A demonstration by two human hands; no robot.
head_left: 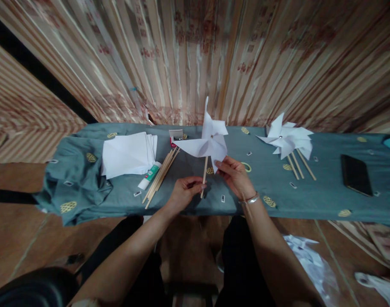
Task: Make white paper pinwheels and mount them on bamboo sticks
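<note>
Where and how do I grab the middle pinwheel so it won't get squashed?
Probably pinch the pinwheel by its wooden stick, just above the left hand, coming from the near side: that stretch is slim, straight and bare, while thin paper blades spread out above.

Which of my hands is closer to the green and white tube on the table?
Left. Your left hand, gripping the white paper pinwheel by its wooden stick, is right of the tube, past the loose wooden sticks; your right hand, touching a blade, is farther right.
</note>
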